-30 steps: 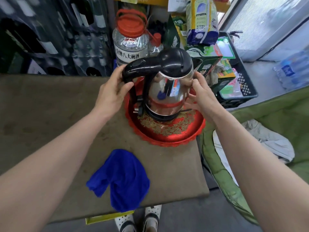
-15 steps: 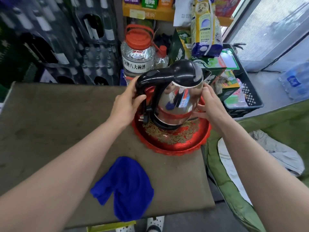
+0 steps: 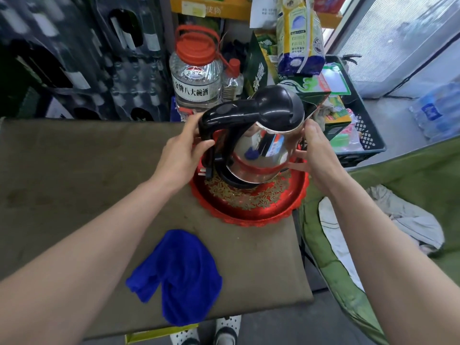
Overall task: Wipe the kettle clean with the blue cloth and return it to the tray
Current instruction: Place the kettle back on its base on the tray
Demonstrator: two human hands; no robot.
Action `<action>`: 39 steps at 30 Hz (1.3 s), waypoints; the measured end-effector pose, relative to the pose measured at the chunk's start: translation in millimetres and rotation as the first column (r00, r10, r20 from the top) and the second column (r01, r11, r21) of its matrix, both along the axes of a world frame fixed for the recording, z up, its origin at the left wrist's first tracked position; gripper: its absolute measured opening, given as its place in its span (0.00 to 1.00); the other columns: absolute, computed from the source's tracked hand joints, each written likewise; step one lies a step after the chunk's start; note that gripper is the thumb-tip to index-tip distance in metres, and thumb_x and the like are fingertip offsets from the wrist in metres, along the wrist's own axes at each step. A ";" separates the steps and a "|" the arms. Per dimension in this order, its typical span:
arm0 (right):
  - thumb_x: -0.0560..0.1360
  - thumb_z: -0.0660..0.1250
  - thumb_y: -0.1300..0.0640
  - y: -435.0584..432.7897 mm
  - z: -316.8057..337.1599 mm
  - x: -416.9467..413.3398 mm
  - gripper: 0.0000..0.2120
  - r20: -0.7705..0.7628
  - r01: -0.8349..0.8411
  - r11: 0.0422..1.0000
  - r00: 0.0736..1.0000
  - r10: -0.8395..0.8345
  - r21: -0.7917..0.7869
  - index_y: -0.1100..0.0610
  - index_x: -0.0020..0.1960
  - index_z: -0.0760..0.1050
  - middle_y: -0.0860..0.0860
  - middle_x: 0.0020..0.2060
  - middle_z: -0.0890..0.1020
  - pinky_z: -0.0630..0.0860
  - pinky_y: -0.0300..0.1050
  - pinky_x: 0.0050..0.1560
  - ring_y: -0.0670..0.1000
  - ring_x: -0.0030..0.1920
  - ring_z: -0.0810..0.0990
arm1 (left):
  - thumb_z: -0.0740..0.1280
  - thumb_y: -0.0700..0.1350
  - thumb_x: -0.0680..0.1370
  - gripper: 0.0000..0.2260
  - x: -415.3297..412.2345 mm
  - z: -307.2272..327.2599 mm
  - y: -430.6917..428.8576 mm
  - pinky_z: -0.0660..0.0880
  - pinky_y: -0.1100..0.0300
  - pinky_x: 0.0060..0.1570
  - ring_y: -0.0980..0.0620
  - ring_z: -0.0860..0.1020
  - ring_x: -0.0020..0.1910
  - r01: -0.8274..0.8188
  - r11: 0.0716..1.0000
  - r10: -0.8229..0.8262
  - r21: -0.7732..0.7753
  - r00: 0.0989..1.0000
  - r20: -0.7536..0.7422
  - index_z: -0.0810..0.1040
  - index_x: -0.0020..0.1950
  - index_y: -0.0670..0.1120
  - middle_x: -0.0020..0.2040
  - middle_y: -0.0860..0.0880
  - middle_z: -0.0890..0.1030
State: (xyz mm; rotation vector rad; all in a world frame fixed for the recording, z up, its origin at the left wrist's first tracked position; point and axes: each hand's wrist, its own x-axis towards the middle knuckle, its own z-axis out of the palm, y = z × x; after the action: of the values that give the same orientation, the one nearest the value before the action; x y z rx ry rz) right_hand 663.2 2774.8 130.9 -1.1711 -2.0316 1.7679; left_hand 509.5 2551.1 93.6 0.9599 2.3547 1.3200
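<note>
Kettle [image 3: 258, 143]: tilted over the tray [image 3: 249, 212], at our 12 o'clock.
Grip: left hand [image 3: 184, 155] wraps the handle; right hand [image 3: 316, 155] spread against the body.
Cloth [image 3: 179, 275]: untouched on the bench [image 3: 74, 183], at 7 o'clock.
Progress: we judge wiping not yet begun.

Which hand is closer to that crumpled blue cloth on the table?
Left. The left hand grips the kettle handle above the blue cloth; the right hand is farther right.

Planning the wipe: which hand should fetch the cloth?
Probably the right hand: it only rests open against the kettle body, while the left hand grips the handle and can carry it. The cloth lies nearer the left arm, though.
</note>
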 end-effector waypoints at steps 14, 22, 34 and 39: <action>0.85 0.48 0.42 -2.7 1.6 -8.2 0.16 0.019 -0.046 0.999 0.999 0.045 0.018 0.37 0.65 0.72 0.33 0.53 0.78 0.84 0.48 0.52 0.49 0.55 0.83 | 0.66 0.48 0.79 0.22 -10.1 5.3 15.2 0.72 0.67 0.59 0.58 0.79 0.56 -0.136 0.990 0.135 0.021 0.990 0.030 0.66 0.71 0.58 0.56 0.60 0.78; 0.84 0.51 0.38 -7.6 -5.2 -2.6 0.16 0.017 -0.090 0.996 0.996 0.090 0.012 0.40 0.67 0.71 0.43 0.61 0.79 0.76 0.59 0.67 0.48 0.63 0.80 | 0.69 0.47 0.78 0.18 0.1 -16.0 -4.5 0.76 0.57 0.60 0.55 0.82 0.53 -0.177 0.984 0.177 -0.012 0.981 0.083 0.73 0.68 0.49 0.53 0.54 0.82; 0.86 0.52 0.46 -5.5 -6.8 -1.4 0.16 -0.028 -0.053 0.998 0.998 0.053 -0.014 0.42 0.72 0.69 0.40 0.57 0.80 0.79 0.53 0.60 0.45 0.57 0.80 | 0.67 0.51 0.78 0.22 6.5 -29.4 -9.4 0.73 0.50 0.64 0.53 0.76 0.63 -0.082 0.996 0.088 -0.043 0.986 0.141 0.67 0.70 0.55 0.64 0.53 0.77; 0.82 0.59 0.48 18.0 -61.7 24.8 0.18 0.229 0.076 0.923 0.958 -0.173 0.377 0.49 0.71 0.71 0.51 0.59 0.81 0.76 0.58 0.64 0.53 0.58 0.81 | 0.69 0.51 0.77 0.36 18.0 -60.0 -22.5 0.63 0.43 0.72 0.42 0.62 0.75 -0.140 0.915 0.225 -0.378 0.956 0.190 0.55 0.79 0.44 0.75 0.41 0.67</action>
State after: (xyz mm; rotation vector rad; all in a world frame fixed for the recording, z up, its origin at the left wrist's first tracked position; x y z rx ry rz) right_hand 688.0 2792.8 69.2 -1.4258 -2.2411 1.1565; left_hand 527.6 2528.6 33.7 0.4581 2.4281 0.9430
